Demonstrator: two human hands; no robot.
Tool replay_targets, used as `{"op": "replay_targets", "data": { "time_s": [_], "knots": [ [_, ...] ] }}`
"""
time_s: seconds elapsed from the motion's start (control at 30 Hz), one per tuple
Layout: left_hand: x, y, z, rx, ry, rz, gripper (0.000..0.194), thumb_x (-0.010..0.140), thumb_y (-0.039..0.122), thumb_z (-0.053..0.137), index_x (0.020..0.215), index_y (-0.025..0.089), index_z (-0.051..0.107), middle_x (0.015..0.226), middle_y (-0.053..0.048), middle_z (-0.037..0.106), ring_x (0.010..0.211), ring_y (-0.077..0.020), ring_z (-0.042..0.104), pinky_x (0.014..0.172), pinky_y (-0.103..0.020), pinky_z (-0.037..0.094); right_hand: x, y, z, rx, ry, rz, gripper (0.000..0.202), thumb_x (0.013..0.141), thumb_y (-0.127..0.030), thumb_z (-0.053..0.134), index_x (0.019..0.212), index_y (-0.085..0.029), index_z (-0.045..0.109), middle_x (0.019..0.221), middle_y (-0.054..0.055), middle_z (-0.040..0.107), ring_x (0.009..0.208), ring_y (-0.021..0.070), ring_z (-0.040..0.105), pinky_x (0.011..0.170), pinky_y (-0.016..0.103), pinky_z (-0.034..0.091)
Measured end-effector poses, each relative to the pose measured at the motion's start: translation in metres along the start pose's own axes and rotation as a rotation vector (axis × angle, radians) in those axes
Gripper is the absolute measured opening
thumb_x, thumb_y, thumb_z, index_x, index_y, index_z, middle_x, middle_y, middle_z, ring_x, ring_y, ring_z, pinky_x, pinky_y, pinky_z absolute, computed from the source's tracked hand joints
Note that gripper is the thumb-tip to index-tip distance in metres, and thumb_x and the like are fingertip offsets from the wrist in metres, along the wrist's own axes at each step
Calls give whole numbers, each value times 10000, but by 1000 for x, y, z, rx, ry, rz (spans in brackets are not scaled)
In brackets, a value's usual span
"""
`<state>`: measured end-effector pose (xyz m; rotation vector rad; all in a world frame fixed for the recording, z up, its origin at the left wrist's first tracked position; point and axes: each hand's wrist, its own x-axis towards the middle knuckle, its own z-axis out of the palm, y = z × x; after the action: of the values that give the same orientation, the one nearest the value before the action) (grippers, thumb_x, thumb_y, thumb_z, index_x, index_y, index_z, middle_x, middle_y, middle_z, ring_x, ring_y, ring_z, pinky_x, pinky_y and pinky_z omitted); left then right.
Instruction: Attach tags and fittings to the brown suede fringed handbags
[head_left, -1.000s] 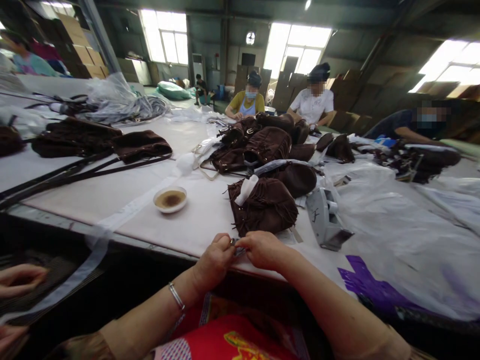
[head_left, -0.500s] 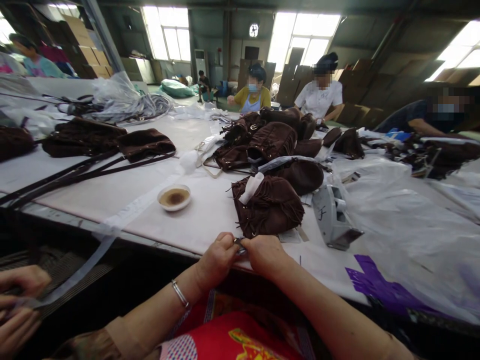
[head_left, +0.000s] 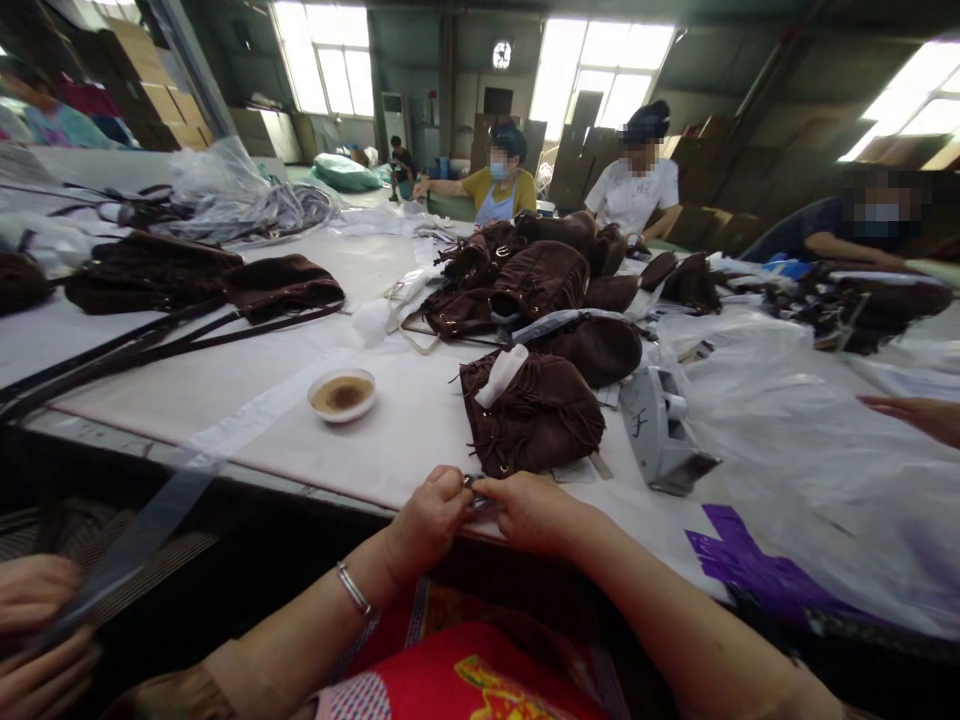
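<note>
Head-worn camera, above and behind the hands (head_left: 469,510), facing forward and down. Single close view, reaching across the worktable (head_left: 262,430).

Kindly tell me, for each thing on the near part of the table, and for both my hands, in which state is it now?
Left hand: closed, fingers pinching
Right hand: closed, fingers pinching
Small shiny piece: held between both hands
White dish: upright, brownish contents inside
Nearest fringed bag: lying down, white wrapping on it
Grey device: resting on table
Clear plastic: crumpled, spread out
Purple tape: wrinkled
</note>
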<state>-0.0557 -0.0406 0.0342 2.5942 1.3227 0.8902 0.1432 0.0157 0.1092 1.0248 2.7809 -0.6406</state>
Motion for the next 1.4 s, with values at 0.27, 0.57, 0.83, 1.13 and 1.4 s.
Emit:
{"op": "replay_targets", "data": {
  "time_s": [0.27, 0.57, 0.83, 1.13, 1.4],
  "knots": [
    [-2, 3, 1, 11, 16, -44, 221, 1006, 207, 428, 889, 144, 604, 833, -60, 482, 831, -206, 475, 745, -352, 466, 4, -5, 4, -173, 48, 41, 283, 958, -445, 490, 1059, -242, 659, 922, 99, 748, 835, 263, 706, 679, 289, 436],
    [4, 7, -11, -25, -68, -56, 149, 958, 136, 469, 894, 158, 602, 855, -67, 503, 855, -210, 495, 784, -363, 484, 4, 6, 23, -224, 96, 45, 345, 1001, -509, 430, 1015, -254, 661, 868, 75, 753, 792, 241, 716, 644, 262, 415],
    [6, 19, -20, -9, -107, -135, 217, 840, 175, 683, 1048, 169, 617, 975, -85, 548, 928, -242, 508, 820, -409, 501, 3, 11, 38, -189, 176, 6, 511, 926, -688, 437, 1019, -241, 664, 839, 86, 751, 748, 232, 706, 632, 255, 405],
    [17, 8, -10, 139, -60, 28, 152, 913, 88, 536, 819, 174, 619, 819, -62, 553, 807, -220, 511, 681, -332, 480, 0, 8, 43, -175, 255, 34, 447, 928, -635, 480, 949, -227, 662, 793, 67, 736, 706, 220, 690, 595, 253, 419],
    [11, -15, -8, 295, 110, 13, 165, 968, 201, 484, 904, 183, 635, 855, -68, 559, 803, -225, 524, 712, -347, 474, -61, 55, 15, -40, 754, 295, 284, 977, -200, 443, 1189, -168, 629, 1008, 109, 671, 965, 210, 628, 880, 292, 466]
  ]
}}
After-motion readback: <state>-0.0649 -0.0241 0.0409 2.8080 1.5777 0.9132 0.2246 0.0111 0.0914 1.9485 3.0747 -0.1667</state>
